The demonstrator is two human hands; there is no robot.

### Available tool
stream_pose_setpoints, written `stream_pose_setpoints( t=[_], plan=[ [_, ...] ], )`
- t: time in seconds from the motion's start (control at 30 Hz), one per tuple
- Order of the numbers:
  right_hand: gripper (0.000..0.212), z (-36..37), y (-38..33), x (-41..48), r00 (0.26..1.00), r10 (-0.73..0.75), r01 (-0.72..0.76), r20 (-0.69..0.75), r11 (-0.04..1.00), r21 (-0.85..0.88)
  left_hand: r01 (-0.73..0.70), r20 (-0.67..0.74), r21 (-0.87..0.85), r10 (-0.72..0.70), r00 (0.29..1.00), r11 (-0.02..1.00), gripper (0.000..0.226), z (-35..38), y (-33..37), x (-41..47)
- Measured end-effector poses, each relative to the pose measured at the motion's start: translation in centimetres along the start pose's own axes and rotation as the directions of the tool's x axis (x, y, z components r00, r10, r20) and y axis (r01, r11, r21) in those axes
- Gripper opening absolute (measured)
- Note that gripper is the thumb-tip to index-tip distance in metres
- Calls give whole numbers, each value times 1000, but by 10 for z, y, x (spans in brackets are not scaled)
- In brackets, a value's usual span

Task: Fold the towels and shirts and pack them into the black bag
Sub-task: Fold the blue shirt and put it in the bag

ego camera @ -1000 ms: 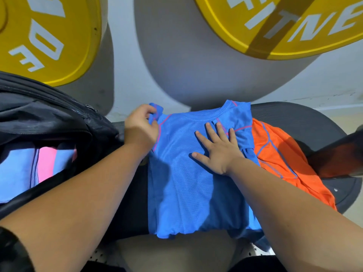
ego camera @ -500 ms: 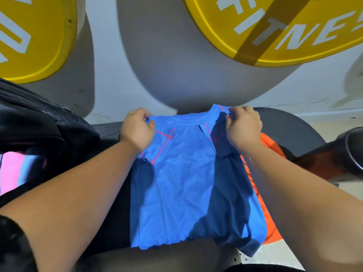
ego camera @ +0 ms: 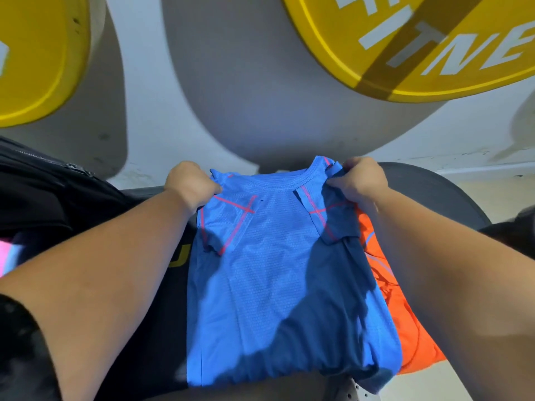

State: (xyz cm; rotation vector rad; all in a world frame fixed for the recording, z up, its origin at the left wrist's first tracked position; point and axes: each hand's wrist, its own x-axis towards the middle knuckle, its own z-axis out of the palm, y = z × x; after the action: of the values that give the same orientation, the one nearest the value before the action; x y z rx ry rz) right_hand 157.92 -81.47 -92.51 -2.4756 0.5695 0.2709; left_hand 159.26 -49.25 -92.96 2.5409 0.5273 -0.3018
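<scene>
A blue shirt (ego camera: 269, 273) with pink seams lies flat on a dark bench, both sleeves folded inward over its front. My left hand (ego camera: 189, 183) pinches the shirt's left shoulder at the collar end. My right hand (ego camera: 360, 178) grips the right shoulder the same way. Under the blue shirt's right side an orange shirt (ego camera: 405, 322) sticks out. The black bag (ego camera: 43, 195) sits open at the left, with pink and light blue cloth showing inside at the frame's edge.
Two yellow weight plates (ego camera: 405, 47) lean against the white wall behind the bench. The dark bench pad (ego camera: 428, 189) curves off to the right. A dark rounded object shows at the far right edge.
My right hand left the shirt's chest, folded the right sleeve inward and took hold of the right shoulder. Both hands now hold the shoulders, and the view has shifted left.
</scene>
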Motion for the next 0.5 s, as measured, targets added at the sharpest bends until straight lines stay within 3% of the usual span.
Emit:
stream_pose_setpoints(
  t=[0.2, 0.3, 0.4, 0.5],
  plan=[
    [23, -10, -11, -9, 999, -41, 42, -36, 999, 31, -33, -12, -165, 32, 999, 986, 13, 0, -1, -6],
    [24, -15, -12, -10, 999, -36, 39, -22, 991, 129, -39, -1, -233, 40, 999, 972, 20, -4, 0, -8],
    [20, -18, -16, -11, 998, 55, -57, 12, 952, 301, 21, 58, -314, -3, 998, 949, 29, -11, 7, -8],
    [20, -22, -21, -5, 997, 74, -62, -24, 944, 323, 3, -16, -273, -7, 1000, 962, 26, -18, 16, -5]
  ],
)
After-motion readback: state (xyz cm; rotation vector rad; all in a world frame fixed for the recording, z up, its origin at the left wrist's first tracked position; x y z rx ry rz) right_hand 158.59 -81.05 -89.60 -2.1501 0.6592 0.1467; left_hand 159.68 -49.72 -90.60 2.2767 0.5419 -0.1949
